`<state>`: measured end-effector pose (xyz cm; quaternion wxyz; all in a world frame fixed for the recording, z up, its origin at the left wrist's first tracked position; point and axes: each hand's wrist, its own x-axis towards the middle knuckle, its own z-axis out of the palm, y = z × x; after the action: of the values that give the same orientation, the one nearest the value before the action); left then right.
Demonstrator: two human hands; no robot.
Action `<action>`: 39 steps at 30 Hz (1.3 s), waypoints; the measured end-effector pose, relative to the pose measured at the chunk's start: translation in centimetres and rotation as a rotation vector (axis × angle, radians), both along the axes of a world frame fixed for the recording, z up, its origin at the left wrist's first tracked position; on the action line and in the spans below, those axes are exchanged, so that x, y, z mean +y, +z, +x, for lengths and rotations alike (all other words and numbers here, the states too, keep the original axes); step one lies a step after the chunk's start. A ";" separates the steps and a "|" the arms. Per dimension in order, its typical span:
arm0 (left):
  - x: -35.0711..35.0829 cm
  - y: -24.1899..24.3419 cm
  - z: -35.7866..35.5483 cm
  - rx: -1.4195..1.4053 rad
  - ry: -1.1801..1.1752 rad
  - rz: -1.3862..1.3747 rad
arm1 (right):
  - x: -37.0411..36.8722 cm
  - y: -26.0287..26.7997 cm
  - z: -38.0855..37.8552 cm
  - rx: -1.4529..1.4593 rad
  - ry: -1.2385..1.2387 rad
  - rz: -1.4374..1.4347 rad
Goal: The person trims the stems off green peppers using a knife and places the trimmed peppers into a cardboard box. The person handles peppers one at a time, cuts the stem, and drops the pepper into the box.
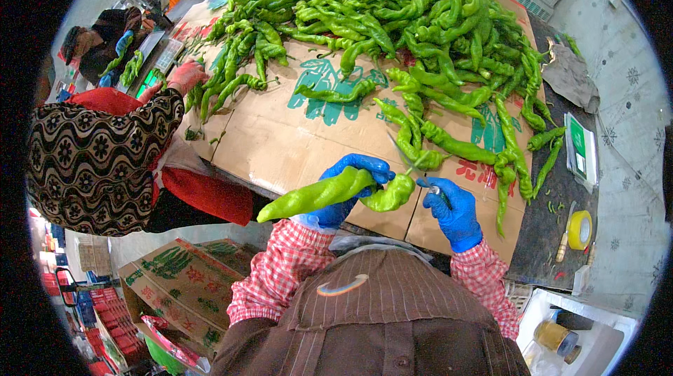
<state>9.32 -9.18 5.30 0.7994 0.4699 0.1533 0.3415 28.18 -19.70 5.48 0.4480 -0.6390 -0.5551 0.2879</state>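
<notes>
My left hand, in a blue glove, is closed around a long twisted green pepper; its curled stem end sticks out to the right. In my right hand, also blue-gloved, are small scissors with a metal pivot and thin blades. The blades point up and left, at the pepper's stem. Beyond both hands a large heap of green peppers lies on flattened cardboard. Several loose peppers lie nearer, one of them just above my right hand.
A person in a patterned garment works at the left, pink-gloved hand by the peppers. Another person sits beyond. Yellow tape, a wooden-handled tool and a green-white packet lie right. A white foam box stands lower right.
</notes>
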 end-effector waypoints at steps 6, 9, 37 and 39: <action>-0.2 0.9 -0.2 -0.202 -0.097 -0.192 | -0.4 -1.6 1.5 0.191 0.076 -0.172; 0.8 1.4 -1.8 -0.181 0.085 -0.248 | -0.3 -2.5 3.1 0.382 -0.216 -0.368; -22.8 3.3 -39.4 1.310 2.166 -0.403 | 2.7 -9.3 0.3 0.544 -0.086 -0.174; -25.3 5.1 -44.7 2.183 1.761 -0.859 | 2.8 -9.5 0.3 0.643 -0.097 -0.191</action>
<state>-35.34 -34.45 10.42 -0.0972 -0.0226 0.9877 0.1204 28.51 -16.92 -4.01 0.5514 -0.5802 -0.3247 0.5038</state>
